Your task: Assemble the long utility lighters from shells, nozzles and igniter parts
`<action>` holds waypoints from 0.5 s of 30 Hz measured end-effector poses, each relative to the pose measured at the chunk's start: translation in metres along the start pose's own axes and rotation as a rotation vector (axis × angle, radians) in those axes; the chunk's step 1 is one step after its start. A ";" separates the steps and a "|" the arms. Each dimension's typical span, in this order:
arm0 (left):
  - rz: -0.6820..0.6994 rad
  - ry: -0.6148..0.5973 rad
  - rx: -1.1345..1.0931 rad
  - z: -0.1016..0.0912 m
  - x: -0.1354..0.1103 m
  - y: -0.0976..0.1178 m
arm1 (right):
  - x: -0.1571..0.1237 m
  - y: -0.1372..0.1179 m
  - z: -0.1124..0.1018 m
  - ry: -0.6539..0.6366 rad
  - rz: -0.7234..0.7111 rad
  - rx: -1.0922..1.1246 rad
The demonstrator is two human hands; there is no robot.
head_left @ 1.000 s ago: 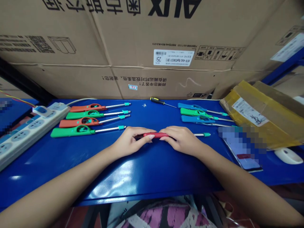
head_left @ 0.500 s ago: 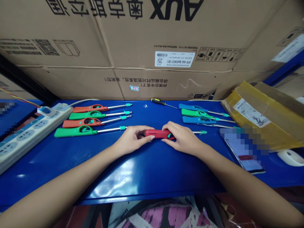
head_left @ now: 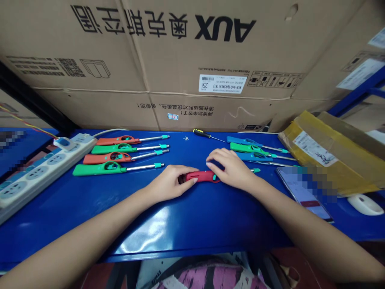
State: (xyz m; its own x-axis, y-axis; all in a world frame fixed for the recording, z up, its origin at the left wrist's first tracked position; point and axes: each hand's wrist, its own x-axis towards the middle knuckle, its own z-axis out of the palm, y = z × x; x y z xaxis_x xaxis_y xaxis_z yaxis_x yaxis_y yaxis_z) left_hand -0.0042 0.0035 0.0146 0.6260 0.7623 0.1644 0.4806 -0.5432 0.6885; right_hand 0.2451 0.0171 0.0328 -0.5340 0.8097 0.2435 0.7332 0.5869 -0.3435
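Note:
A red long-nosed lighter (head_left: 202,176) lies crosswise before me, its metal tube to the right and partly hidden. At its handle end, my left hand (head_left: 170,184) is closed, thumb along the near side and fingers behind. Over the trigger part, my right hand (head_left: 233,167) is raised with bent fingers, thumb and fingertips apart, holding nothing. Left of my hands lie several lighters, among them a green lighter (head_left: 100,168) and an orange lighter (head_left: 105,158). Beyond my right hand are two blue lighters and a green lighter (head_left: 247,148).
A screwdriver (head_left: 202,133) lies near the large cardboard box (head_left: 171,80) at the back. On the left runs a white power strip (head_left: 45,168). A phone (head_left: 300,192), a white mouse (head_left: 365,204) and a yellow-taped parcel (head_left: 339,160) occupy the right of the blue table (head_left: 192,233).
My right hand has let go of the red lighter and lifted up and away from it. My left hand keeps its hold. The camera view has tilted up slightly.

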 end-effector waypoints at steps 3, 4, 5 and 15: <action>0.105 -0.010 0.133 -0.002 0.001 -0.004 | 0.033 0.017 -0.004 0.043 0.090 -0.115; 0.126 0.004 0.160 -0.003 0.001 -0.006 | 0.046 0.023 -0.004 0.020 0.139 -0.166; 0.142 0.017 0.177 -0.003 0.001 -0.007 | 0.059 0.029 -0.002 0.017 0.166 -0.185; 0.093 0.089 0.197 -0.008 0.003 -0.008 | 0.109 0.042 0.007 0.049 0.276 -0.159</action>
State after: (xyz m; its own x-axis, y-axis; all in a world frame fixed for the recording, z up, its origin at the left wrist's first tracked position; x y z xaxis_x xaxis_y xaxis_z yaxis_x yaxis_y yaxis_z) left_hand -0.0111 0.0136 0.0153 0.6211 0.7288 0.2883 0.5394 -0.6644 0.5174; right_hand 0.2153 0.1297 0.0384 -0.2875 0.9355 0.2056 0.9063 0.3351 -0.2574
